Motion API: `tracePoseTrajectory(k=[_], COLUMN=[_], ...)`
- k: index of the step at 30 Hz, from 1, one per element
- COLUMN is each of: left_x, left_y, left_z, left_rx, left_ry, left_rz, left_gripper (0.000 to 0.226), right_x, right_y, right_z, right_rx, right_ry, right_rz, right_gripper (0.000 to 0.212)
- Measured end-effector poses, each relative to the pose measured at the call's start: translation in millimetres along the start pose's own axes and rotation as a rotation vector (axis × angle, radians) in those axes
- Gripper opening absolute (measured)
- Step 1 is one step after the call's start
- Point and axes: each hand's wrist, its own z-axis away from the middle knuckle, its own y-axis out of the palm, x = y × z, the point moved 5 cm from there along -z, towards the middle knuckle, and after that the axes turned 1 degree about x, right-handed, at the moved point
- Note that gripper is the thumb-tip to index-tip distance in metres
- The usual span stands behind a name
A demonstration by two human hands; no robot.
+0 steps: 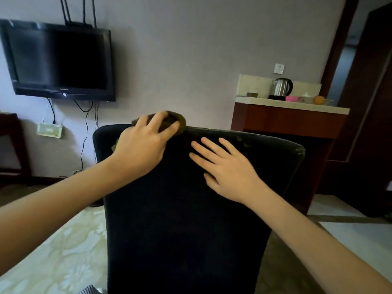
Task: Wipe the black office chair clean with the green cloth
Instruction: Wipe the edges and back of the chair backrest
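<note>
**Cleaning begins at the top rim of a black office chair (186, 209)**

Viewed from behind the backrest, the right hand (227, 166) lies flat on the fabric, fingers straight and holding nothing, apparently steadying the chair so it does not swing away under the wiping. The left hand (142, 143) bears down on the bunched green cloth (181, 120), its fingers spread and curved over it. The cloth sits on the backrest's top edge, left of centre, seemingly so dust is worked downward.
</note>
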Motion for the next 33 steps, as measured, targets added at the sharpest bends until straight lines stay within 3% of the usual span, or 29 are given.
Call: tracePoseTrajectory(k=[3, 8, 13, 15, 18, 21, 29, 33], left_x=[13, 37, 63, 58, 42, 53, 117, 136], left_y=[5, 10, 16, 13, 11, 19, 44, 55], left_z=[6, 13, 23, 27, 29, 28, 21, 23], left_rx=[-0.017, 0.0, 0.039, 0.038, 0.026, 0.041, 0.13, 0.132], left_ry=[-0.061, -0.226, -0.544, -0.554, -0.428, -0.39, -0.608, -0.674], left_rz=[-0.021, -0.005, 0.269, 0.345, 0.387, 0.27, 0.204, 0.406], left_gripper=[0.046, 0.041, 0.04, 0.041, 0.043, 0.045, 0.04, 0.042], right_x=[8, 29, 51, 59, 64, 60, 31, 21], right_y=[2, -1, 4, 5, 6, 3, -22, -23], right_z=[-11, -29, -55, -63, -69, -64, -33, -28], right_rx=[0.098, 0.145, 0.209, 0.215, 0.191, 0.088, -0.215, -0.143], right_ry=[0.049, -0.032, -0.09, -0.132, -0.145, -0.144, 0.0, 0.057], right_rz=[-0.001, -0.049, -0.002, 0.022, 0.014, -0.017, -0.008, 0.015], right_gripper=[0.066, 0.06, 0.059, 0.057, 0.053, 0.05, 0.044, 0.054])
